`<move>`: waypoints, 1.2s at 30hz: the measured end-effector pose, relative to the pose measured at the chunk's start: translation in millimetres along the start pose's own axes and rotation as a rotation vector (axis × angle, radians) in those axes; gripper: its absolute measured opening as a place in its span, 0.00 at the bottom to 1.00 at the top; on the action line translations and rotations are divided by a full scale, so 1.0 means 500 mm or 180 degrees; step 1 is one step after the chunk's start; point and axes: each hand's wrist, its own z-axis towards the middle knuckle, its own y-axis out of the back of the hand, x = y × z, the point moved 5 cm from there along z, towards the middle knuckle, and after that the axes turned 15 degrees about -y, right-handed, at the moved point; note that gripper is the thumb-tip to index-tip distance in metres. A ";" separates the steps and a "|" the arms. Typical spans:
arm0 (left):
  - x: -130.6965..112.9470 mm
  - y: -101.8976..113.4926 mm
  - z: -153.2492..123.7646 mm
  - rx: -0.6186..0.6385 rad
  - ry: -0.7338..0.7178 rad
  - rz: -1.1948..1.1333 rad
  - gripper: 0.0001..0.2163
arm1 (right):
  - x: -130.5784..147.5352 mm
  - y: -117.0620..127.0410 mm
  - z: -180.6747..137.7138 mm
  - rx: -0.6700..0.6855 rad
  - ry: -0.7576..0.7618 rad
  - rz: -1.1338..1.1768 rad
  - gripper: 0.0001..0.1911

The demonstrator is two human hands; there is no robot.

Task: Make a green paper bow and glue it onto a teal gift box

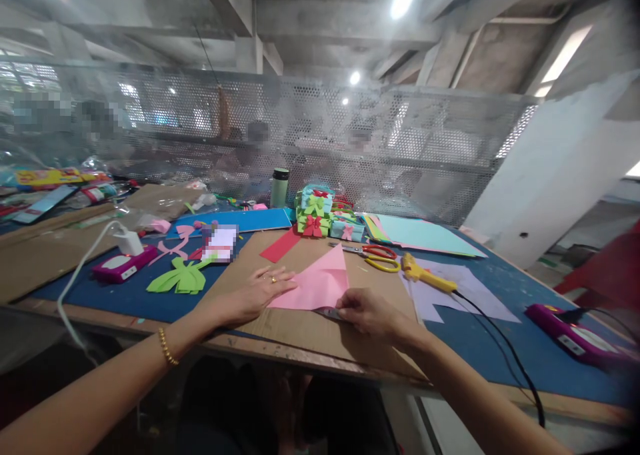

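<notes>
A pink sheet of paper (324, 283), folded to a pointed shape, lies on a brown cardboard mat (290, 327) in front of me. My left hand (263, 292) rests flat on the paper's left side, fingers stretched out, with a ring on one finger. At the paper's lower right corner, my right hand (364, 310) is closed around a thin grey blade-like tool (329, 313). Its tip sits at the paper's bottom edge; most of it is hidden by the fingers. Beyond the paper lie red-handled scissors (377, 250) and yellow-handled scissors (383, 264).
A yellow glue gun (427, 274) lies on lilac paper (480, 295) at right, its black cord trailing off the table edge. Small decorated paper boxes (314, 225) and a green bottle (280, 188) stand behind. Purple devices (123, 266) flank both sides. A green paper bow (177, 278) lies left.
</notes>
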 end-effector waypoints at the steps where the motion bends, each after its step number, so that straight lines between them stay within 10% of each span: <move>1: 0.001 -0.001 -0.001 -0.0022 -0.0011 0.0005 0.27 | 0.005 -0.002 -0.001 0.0019 -0.0022 0.0015 0.07; 36: 0.009 -0.006 -0.004 -0.0092 -0.0032 -0.0058 0.26 | 0.065 -0.037 -0.001 0.0381 -0.0151 0.0327 0.09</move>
